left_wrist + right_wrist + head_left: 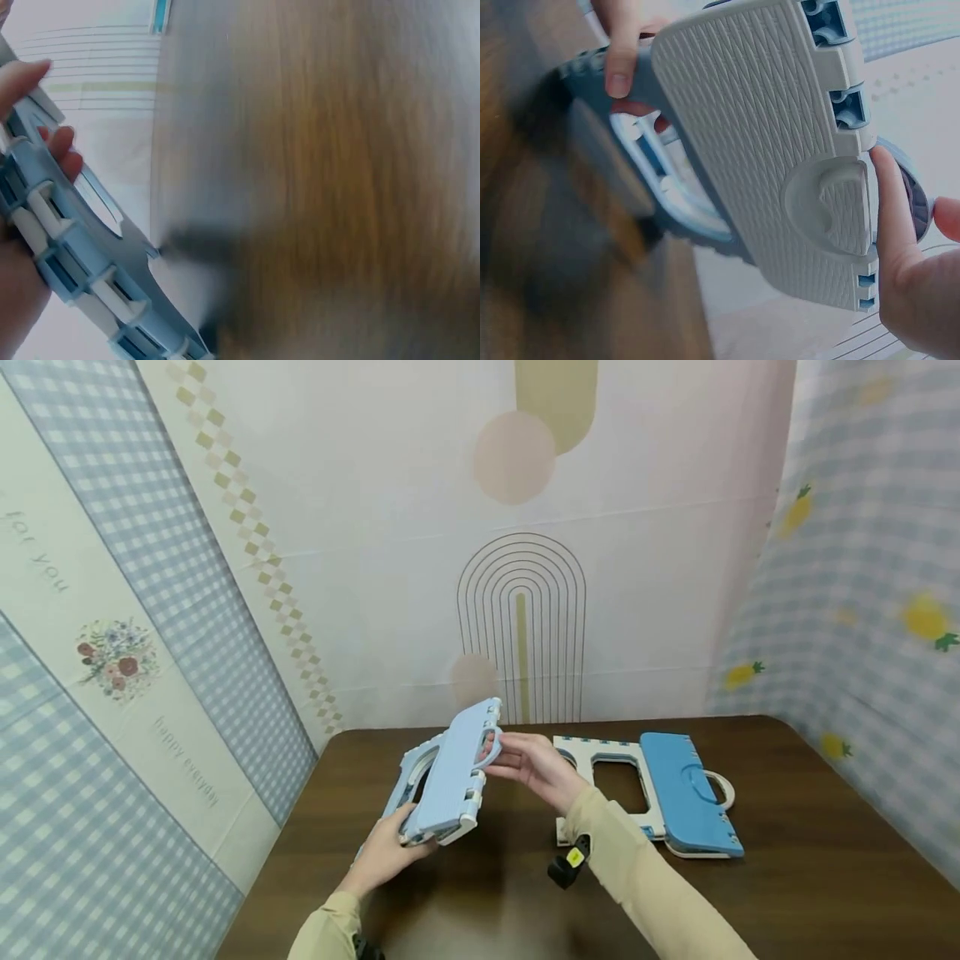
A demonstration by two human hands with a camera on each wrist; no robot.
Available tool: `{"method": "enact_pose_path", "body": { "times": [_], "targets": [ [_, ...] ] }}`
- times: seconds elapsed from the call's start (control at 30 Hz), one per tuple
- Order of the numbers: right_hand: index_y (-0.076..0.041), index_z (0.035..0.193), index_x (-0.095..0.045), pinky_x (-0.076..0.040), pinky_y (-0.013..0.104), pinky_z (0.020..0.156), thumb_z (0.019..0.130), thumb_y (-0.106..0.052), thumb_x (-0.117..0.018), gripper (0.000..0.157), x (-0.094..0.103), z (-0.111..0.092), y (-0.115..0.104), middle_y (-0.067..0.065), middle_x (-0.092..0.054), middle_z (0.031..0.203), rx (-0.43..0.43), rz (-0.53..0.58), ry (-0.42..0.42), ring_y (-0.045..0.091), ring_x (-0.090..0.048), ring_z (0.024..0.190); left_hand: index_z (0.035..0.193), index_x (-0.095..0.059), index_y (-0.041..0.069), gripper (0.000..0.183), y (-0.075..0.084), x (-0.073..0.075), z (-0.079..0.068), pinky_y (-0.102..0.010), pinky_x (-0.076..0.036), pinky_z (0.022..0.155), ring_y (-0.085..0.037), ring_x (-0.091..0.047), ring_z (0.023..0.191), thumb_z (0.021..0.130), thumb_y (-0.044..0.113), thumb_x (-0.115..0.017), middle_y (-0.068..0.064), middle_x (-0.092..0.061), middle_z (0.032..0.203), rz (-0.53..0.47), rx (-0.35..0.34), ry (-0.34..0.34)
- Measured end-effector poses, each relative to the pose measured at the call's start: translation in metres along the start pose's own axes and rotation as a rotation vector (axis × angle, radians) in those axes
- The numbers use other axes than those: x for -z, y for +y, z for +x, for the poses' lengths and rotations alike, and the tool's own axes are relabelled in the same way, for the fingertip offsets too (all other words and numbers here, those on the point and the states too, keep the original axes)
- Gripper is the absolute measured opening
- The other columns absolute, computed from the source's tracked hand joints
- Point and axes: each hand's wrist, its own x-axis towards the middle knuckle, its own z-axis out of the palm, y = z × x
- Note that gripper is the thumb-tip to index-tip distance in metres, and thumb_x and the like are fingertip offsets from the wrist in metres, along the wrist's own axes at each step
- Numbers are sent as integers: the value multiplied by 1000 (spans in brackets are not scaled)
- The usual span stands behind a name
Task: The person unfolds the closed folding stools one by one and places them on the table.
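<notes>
A light blue folding stool (452, 772), partly folded, is held tilted over the left half of the table. My left hand (384, 857) grips it at the lower near side; in the right wrist view the thumb lies over the frame, with fingertips showing through the leg opening. At the other side, my right hand (534, 766) holds the small curved handle (490, 750), its fingers through the loop. Ridged texture covers the stool's top panel (735, 105) in the right wrist view. Hinge joints (90, 259) run along the edge by my left hand.
A second folding stool (686, 793), darker blue and white with a white loop handle, lies on the dark wooden table (517, 910) to the right, behind my right forearm. Patterned cloth (390, 568) hangs behind the table and on both sides.
</notes>
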Motion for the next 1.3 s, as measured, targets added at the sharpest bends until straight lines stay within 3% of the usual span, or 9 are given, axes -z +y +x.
{"method": "enact_pose_path", "body": {
  "times": [0.07,0.2,0.37,0.6,0.87,1.0,1.1,1.3],
  "targets": [
    [18,138,-35,-58,35,89,101,-5,-45,45,-2,-1,-8,7,-70,101,18,3,-2,18,-71,94,116,-62,20,48,3,-3,2,-37,-51,86,-20,-63,100,74,31,-82,-2,-70,108,-42,1,26],
    [16,141,-33,-58,33,91,100,-3,-46,47,-5,-2,-20,5,-70,103,37,-49,-7,16,-69,98,118,-61,18,50,9,-11,3,-36,-51,84,-20,-63,98,74,30,-82,-5,-70,107,-96,-22,90],
    [11,145,-31,-55,32,96,101,-4,-46,49,-14,-2,-24,7,-67,114,52,-136,-13,13,-66,105,126,-57,14,58,13,-18,-1,-32,-50,87,-19,-62,100,74,22,-83,-7,-70,109,-230,33,153],
    [-6,149,-23,-55,30,94,98,-2,-50,58,-28,0,-28,28,-49,140,144,-201,116,14,-67,104,128,-56,7,53,19,-26,4,-23,-47,93,-13,-59,106,80,13,-78,-16,-65,121,-464,41,184],
    [-14,155,-19,-36,47,115,95,-5,-56,72,-43,-2,-22,16,-38,151,137,-422,167,29,-48,133,128,-56,6,48,25,-36,1,-20,-47,93,-1,-58,106,83,10,-75,-15,-64,125,-577,55,221],
    [-12,156,-17,-35,51,115,95,-3,-55,72,-57,-3,-16,17,-32,154,226,-523,207,36,-45,135,128,-57,5,45,28,-39,2,-18,-48,91,1,-59,104,85,7,-72,-16,-64,124,-661,49,231],
    [-10,156,-16,-39,47,113,95,-3,-54,72,-70,-3,-13,18,-28,154,318,-606,223,37,-47,134,127,-56,2,44,31,-42,4,-17,-49,90,1,-60,103,86,6,-71,-13,-65,122,-704,35,250],
    [-8,155,-20,-44,41,109,97,-7,-53,66,-86,1,-10,15,-24,154,439,-726,221,38,-48,133,124,-54,-2,39,38,-47,5,-16,-50,82,0,-61,94,88,4,-68,10,-67,106,-805,48,294]
  ]
}}
